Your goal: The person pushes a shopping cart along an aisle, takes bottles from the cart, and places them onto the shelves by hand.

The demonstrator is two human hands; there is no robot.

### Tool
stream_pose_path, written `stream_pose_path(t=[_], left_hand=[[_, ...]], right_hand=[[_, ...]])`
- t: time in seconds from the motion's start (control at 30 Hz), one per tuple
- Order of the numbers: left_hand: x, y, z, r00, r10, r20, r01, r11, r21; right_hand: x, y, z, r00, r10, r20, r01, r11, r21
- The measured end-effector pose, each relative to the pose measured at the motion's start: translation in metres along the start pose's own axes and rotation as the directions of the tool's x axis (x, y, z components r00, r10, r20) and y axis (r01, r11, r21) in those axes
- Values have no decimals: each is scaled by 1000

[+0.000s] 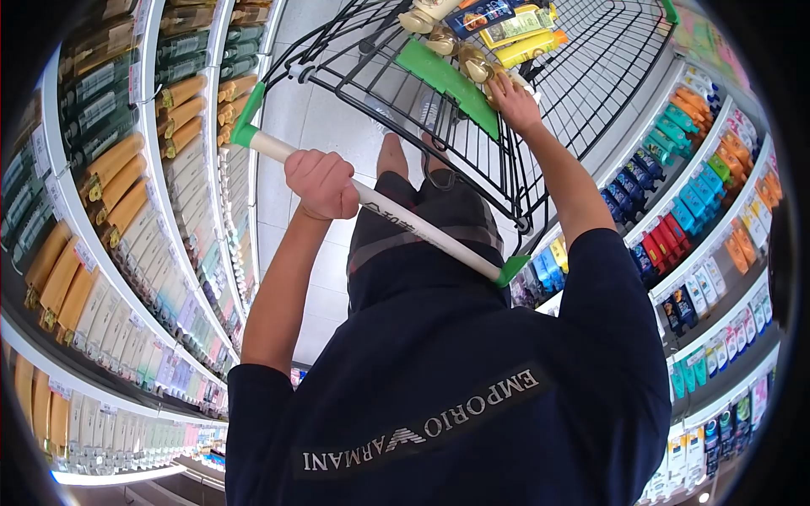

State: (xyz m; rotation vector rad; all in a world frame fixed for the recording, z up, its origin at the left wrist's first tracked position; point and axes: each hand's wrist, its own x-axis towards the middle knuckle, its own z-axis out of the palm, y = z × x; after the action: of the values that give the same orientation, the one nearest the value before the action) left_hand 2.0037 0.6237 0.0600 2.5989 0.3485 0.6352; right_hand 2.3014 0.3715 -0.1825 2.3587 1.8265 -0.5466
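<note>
My left hand (319,184) is closed around the white handle bar (392,211) of a shopping cart (582,76). Inside the basket, my right hand (513,101) has its fingers curled on a white bottle (526,83), mostly hidden by the hand. Right by those fingers lies a gold-capped bottle (475,63). Farther along the row are a yellow bottle (531,49), a dark blue pack (479,17) and other bottles. A green panel (447,87) spans the near side of the basket.
Shelves on the left (156,228) hold rows of amber, green and pale bottles. On the right, shelves (675,295) carry colourful bottles and packs. Light grey floor tiles (287,118) show beside my legs, under the cart.
</note>
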Motion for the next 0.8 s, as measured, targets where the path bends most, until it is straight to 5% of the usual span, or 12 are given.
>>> stream_pose_path(t=[0.13,0.23,0.43,0.6,0.73,0.8], left_hand=[[-1,-1,0,1000,-10,22,10,1000,8],[0,-1,1,1000,1,5,-1,1000,-1],[2,-8,7,997,42,-61,-42,999,4],[7,-9,8,995,59,-77,-55,997,55],[8,-13,14,990,68,-126,-60,996,69],[10,-14,17,1000,4,-22,-2,994,107]], right_hand=[[6,-1,-1,998,36,-52,-32,998,60],[8,5,-2,995,37,96,-48,992,116],[4,5,-49,990,42,137,-66,982,179],[-18,3,-161,992,51,116,-92,920,381],[-46,-6,-284,975,217,52,-212,828,519],[-60,-16,-348,963,268,33,-239,791,563]])
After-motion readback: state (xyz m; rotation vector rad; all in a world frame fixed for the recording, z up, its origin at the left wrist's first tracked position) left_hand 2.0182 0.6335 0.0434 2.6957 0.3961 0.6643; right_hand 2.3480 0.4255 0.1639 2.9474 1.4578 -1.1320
